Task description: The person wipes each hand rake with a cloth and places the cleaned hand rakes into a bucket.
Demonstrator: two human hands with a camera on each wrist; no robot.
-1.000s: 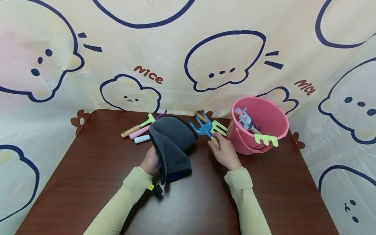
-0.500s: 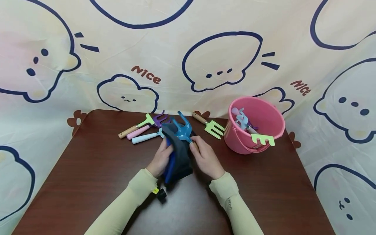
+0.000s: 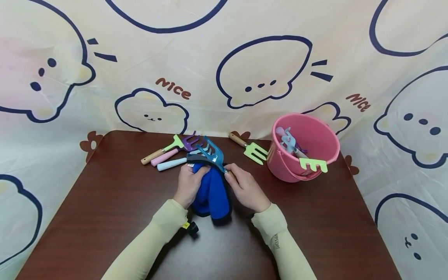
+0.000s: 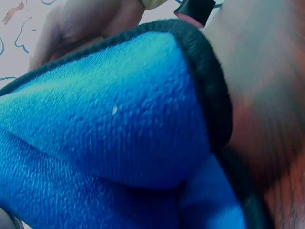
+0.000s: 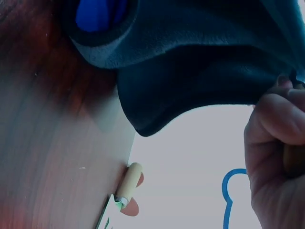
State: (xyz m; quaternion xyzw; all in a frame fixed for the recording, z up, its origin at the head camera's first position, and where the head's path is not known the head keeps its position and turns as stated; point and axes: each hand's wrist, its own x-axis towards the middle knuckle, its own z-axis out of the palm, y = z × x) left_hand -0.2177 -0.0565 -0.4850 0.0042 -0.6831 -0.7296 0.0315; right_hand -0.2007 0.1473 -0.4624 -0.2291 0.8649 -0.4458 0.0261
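My left hand [image 3: 188,183] pinches a folded cloth [image 3: 211,197], thumb on its blue, fleecy side. The cloth has a black border and a dark grey back, which the right wrist view shows. My right hand [image 3: 247,188] grips the wooden handle of a blue garden hand fork [image 3: 217,156]. The fork's tines point up and away, and its neck lies against the cloth's far edge. In the right wrist view, the fingers [image 5: 276,119] curl round the handle close to the cloth.
Behind the cloth lie a green-headed tool [image 3: 154,155] with a wooden handle, a purple rake [image 3: 190,144] and a light blue tool [image 3: 171,164]. A green fork [image 3: 254,154] lies beside a pink bucket [image 3: 288,165] holding several small tools. A green rake head [image 3: 312,164] hangs over its rim.
My right hand has brought the blue fork left, to the cloth. My left hand has turned the cloth from its grey side to its blue side. The green fork is now uncovered.
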